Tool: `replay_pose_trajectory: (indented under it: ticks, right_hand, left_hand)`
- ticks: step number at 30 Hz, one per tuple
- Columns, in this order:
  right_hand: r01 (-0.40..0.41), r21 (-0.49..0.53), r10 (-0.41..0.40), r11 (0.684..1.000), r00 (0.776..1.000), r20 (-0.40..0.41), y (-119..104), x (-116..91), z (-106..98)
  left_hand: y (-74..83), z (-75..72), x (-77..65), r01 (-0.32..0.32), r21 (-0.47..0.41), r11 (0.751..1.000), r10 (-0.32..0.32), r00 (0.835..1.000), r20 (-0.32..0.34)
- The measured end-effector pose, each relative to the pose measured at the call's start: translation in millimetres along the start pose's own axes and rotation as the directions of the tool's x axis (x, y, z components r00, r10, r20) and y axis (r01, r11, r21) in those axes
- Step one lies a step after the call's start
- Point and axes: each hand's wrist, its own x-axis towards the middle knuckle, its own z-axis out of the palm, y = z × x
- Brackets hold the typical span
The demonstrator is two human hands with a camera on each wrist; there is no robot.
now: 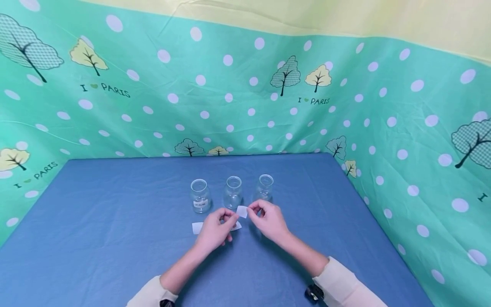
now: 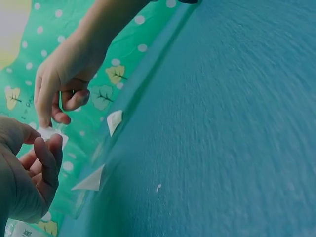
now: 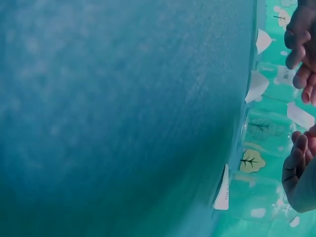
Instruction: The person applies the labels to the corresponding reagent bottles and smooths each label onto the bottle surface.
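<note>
1. The white label [image 1: 242, 211] sits between the two hands, at about 2 o'clock from the left hand [image 1: 216, 230] and 10 o'clock from the right hand [image 1: 270, 221].
2. Both hands are narrow: the right thumb and finger pinch the label's right edge, the left ones its lower left corner.
3. On the worktop [image 1: 115, 247], the left slip [image 1: 197, 228] shows at 9 o'clock from the left hand, the right slip [image 1: 238, 226] at 3 o'clock.
4. The left jar [image 1: 200, 192], bearing a printed sticker [image 1: 200, 204], stands at 11 o'clock from the left hand; the middle jar [image 1: 232, 194] is at 1 o'clock.
5. The right jar [image 1: 264, 187] stands at 12 o'clock from the right hand, which covers its lower part.
6. The left hand hides the ground between the slips; the sticker's print is too small to read.
</note>
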Motion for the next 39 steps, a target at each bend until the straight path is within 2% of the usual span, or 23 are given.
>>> replay_pose_trajectory:
  ticks: [10, 15, 21, 26, 31, 34, 39]
  right_hand:
    - [0.079, -0.051, -0.078, 0.996, 0.997, 0.020, -3.4, -3.0, 2.2]
    - [0.159, -0.099, -0.159, 0.982, 0.987, 0.016, -4.7, -4.4, 3.6]
    - [0.281, -0.171, -0.283, 0.944, 0.959, 0.010, -3.7, -5.6, 6.9]
    - [0.379, -0.244, -0.388, 0.893, 0.922, 0.013, -1.8, -5.7, 9.2]
    - [0.436, -0.306, -0.456, 0.846, 0.890, 0.006, -1.7, -5.5, 10.6]
    - [0.448, -0.325, -0.469, 0.833, 0.883, 0.015, -3.1, -5.5, 10.8]
    - [0.442, -0.339, -0.457, 0.830, 0.889, 0.038, -6.0, -5.9, 10.1]
  left_hand:
    - [-0.4, 2.8, 2.9, -0.006, -0.049, 0.999, 0.005, 0.999, -0.037]
    - [0.3, 3.2, 2.9, -0.002, -0.090, 0.996, -0.002, 0.999, -0.040]
    - [1.6, 4.2, 2.7, 0.010, -0.139, 0.990, -0.016, 0.999, -0.044]
    - [1.0, 3.9, 4.1, 0.027, -0.146, 0.989, -0.035, 0.998, -0.051]
    - [-1.7, 3.3, 6.3, 0.028, -0.135, 0.990, -0.035, 0.998, -0.051]
    - [-2.9, 2.9, 6.9, 0.031, -0.131, 0.991, -0.039, 0.998, -0.055]
    - [-4.1, 2.6, 7.4, 0.048, -0.132, 0.990, -0.056, 0.997, -0.059]
